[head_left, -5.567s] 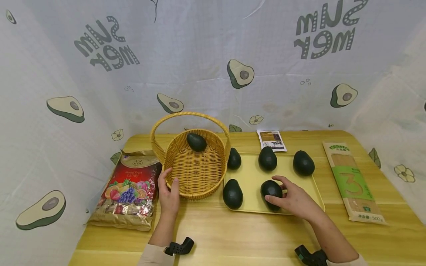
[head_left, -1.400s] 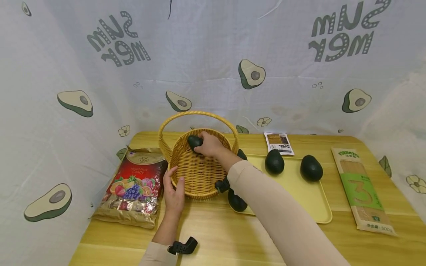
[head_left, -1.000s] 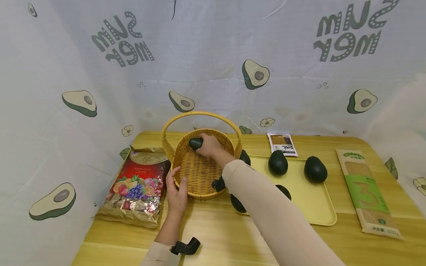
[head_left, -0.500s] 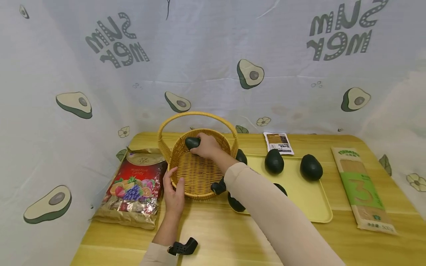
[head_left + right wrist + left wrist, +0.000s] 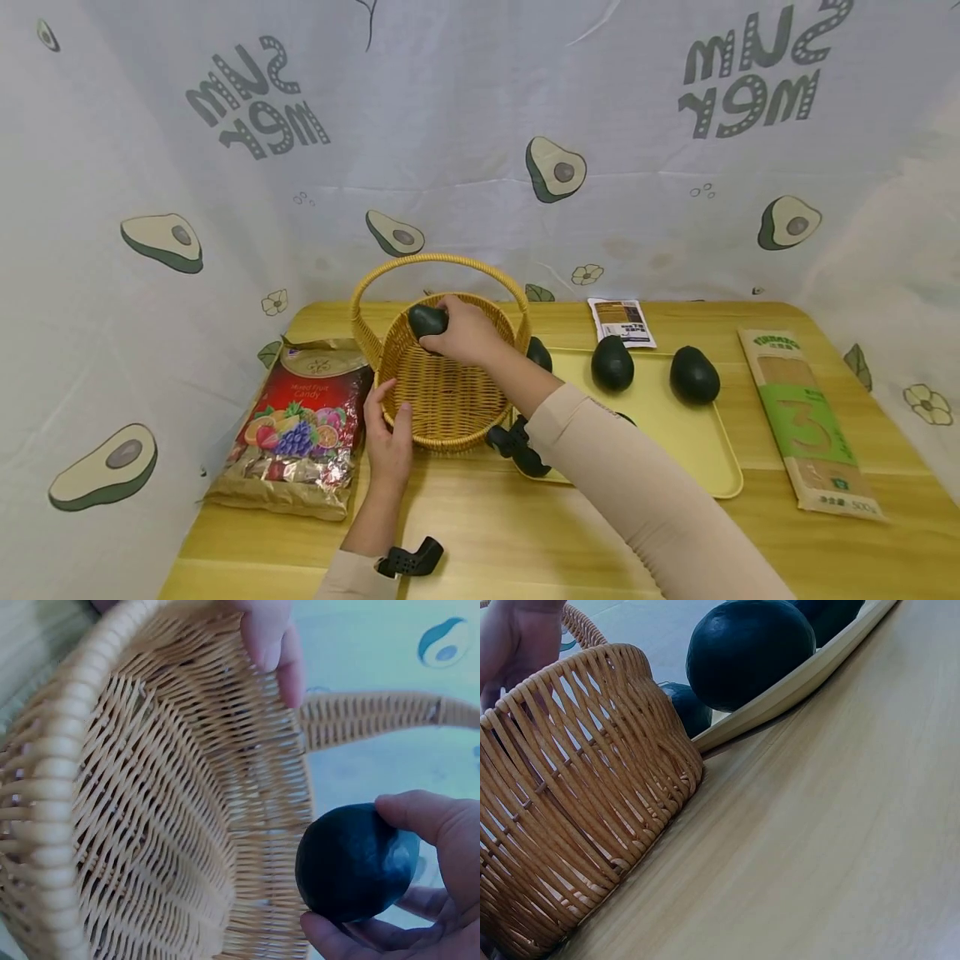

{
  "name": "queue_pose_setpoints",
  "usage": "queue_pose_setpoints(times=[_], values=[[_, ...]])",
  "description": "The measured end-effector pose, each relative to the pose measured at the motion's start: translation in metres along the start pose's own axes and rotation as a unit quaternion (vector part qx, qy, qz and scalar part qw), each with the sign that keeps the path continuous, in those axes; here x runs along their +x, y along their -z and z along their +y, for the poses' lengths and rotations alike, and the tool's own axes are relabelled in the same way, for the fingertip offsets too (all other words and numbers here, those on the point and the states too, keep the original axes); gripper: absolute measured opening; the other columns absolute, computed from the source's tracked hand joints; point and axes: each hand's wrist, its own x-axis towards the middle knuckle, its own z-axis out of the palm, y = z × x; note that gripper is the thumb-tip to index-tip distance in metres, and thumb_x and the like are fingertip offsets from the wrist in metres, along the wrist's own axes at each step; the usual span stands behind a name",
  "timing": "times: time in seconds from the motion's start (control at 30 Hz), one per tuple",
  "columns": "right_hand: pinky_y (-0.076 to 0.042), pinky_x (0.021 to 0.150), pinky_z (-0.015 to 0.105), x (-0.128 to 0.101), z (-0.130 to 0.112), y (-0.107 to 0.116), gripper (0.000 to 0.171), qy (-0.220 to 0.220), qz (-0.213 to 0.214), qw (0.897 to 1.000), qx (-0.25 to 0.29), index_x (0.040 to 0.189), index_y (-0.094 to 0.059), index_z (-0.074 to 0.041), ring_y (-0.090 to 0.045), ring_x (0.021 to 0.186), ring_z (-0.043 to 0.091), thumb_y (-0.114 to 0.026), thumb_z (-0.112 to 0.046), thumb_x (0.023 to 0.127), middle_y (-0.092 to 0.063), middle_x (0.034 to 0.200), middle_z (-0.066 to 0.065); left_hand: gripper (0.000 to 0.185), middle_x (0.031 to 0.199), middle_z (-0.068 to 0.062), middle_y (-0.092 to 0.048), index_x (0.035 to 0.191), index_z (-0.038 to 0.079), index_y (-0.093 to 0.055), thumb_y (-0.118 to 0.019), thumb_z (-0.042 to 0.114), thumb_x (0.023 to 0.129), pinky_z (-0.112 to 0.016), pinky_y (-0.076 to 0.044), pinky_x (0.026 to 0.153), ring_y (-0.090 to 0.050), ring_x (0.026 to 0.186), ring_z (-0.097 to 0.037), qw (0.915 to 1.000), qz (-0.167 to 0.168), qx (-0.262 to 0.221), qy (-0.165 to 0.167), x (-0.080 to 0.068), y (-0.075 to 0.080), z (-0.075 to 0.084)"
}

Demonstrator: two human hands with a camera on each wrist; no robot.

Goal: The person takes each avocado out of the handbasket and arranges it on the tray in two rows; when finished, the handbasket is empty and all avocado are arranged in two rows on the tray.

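Note:
A dark green avocado (image 5: 427, 321) is gripped by my right hand (image 5: 467, 333) at the back of the yellow wicker basket (image 5: 450, 400). In the right wrist view, thumb and fingers pinch this avocado (image 5: 356, 862) from its sides, near the basket wall. My left hand (image 5: 388, 442) holds the basket's near left rim, its thumb and index finger showing. Beside the basket stands a pale yellow tray (image 5: 678, 433). Several avocados lie on it, including one at the back middle (image 5: 612, 364) and one at the right (image 5: 694, 375); my right sleeve partly covers others.
A red and gold candy bag (image 5: 296, 425) lies left of the basket. Behind the tray is a small white packet (image 5: 622, 322). A long noodle pack (image 5: 810, 421) lies at the right. The basket's tall handle (image 5: 438, 260) arches above; a printed cloth hangs behind the table.
My right hand has left the tray's front middle avocado, which stays there, and gripped the one in the basket. That avocado has lately shifted slightly leftward and up. My left hand stays at the basket.

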Motion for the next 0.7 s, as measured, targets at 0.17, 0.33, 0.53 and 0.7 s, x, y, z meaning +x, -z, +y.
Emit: queue_pose_setpoints(times=[0.17, 0.33, 0.53, 0.7], values=[[-0.056, 0.087, 0.041, -0.02, -0.001, 0.008, 0.064, 0.02, 0.008, 1.0, -0.002, 0.142, -0.052, -0.008, -0.066, 0.104, 0.027, -0.076, -0.037, 0.09, -0.066, 0.128, 0.012, 0.04, 0.157, -0.012, -0.037, 0.142, 0.006, -0.049, -0.053, 0.01, 0.102, -0.06, -0.015, 0.123, -0.027, 0.151, -0.03, 1.0, 0.004, -0.003, -0.004, 0.0, -0.001, -0.001], [-0.056, 0.088, 0.041, -0.037, 0.0, 0.015, 0.064, 0.028, 0.017, 0.999, -0.003, 0.143, -0.053, -0.011, -0.066, 0.106, 0.026, -0.077, -0.039, 0.09, -0.066, 0.13, 0.01, 0.04, 0.156, -0.012, -0.039, 0.142, 0.007, -0.049, -0.054, 0.009, 0.102, -0.059, -0.019, 0.122, -0.03, 0.149, -0.03, 0.9999, 0.006, -0.008, -0.006, 0.0, 0.0, -0.001], [-0.057, 0.085, 0.041, -0.059, 0.002, 0.025, 0.065, 0.039, 0.017, 0.999, 0.008, 0.143, -0.053, -0.016, -0.067, 0.106, 0.025, -0.077, -0.04, 0.089, -0.066, 0.13, 0.008, 0.041, 0.157, -0.011, -0.038, 0.143, 0.009, -0.049, -0.053, 0.01, 0.102, -0.061, -0.021, 0.121, -0.029, 0.149, -0.03, 1.0, 0.001, -0.005, 0.002, 0.0, 0.0, -0.001], [-0.056, 0.089, 0.045, -0.077, 0.006, 0.034, 0.065, 0.049, 0.019, 0.998, 0.018, 0.146, -0.051, -0.019, -0.065, 0.115, 0.027, -0.076, -0.041, 0.09, -0.063, 0.137, 0.008, 0.04, 0.156, -0.01, -0.038, 0.143, 0.01, -0.049, -0.053, 0.011, 0.102, -0.059, -0.021, 0.122, -0.029, 0.15, -0.029, 1.0, 0.001, -0.002, 0.008, 0.0, 0.0, 0.0]])
